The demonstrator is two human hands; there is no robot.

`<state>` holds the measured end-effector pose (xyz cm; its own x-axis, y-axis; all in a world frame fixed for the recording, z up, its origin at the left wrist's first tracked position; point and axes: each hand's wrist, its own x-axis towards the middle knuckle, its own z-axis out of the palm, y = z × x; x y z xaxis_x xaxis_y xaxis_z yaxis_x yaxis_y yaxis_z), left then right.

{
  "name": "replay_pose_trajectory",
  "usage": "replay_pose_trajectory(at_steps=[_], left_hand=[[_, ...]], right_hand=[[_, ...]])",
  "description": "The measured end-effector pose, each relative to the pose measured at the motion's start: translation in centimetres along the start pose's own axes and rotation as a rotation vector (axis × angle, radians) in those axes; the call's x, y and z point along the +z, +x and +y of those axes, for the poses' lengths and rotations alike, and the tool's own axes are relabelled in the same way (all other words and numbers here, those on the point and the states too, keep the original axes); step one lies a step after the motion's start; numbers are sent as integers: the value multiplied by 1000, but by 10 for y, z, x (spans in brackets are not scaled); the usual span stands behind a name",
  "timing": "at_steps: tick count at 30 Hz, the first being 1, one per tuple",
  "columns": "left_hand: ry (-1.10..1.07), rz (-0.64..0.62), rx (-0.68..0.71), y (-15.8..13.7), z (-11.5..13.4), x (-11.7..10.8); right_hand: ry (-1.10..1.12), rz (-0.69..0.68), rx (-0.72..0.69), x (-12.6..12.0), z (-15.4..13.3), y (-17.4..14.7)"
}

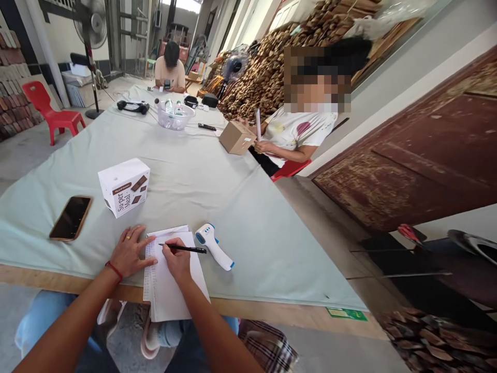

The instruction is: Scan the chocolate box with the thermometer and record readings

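Head cam rn: imo the writing's at an early stage, cuz tiny marks (can't read 'em) run down the paper's (176,303) L strip but most of it looks blank. Paper's overhanging the table's (279,259) near edge; R hand (177,261) is clamped round a black pen (194,249), tip near the paper's upper L, & L hand (131,254) lies palm-down w/ fingers spread, fingertips on the paper's L edge.

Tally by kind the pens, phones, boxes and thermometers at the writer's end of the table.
Pens: 1, the black pen in the right hand
Phones: 1, the dark-screened phone
Boxes: 1, the white box
Thermometers: 1, the white-and-blue thermometer
Total: 4
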<state>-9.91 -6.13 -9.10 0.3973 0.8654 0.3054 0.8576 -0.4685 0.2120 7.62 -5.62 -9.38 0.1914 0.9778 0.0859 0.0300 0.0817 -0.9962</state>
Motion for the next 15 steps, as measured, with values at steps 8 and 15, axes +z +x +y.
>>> replay_pose_trajectory(at_steps=[8,15], left_hand=[[-51,48,39,-2,3,-6],[-115,67,67,-3,4,-6]], right_hand=[[-59,-34,-71,-1,6,-2],[-86,-66,-51,-2,8,-2]])
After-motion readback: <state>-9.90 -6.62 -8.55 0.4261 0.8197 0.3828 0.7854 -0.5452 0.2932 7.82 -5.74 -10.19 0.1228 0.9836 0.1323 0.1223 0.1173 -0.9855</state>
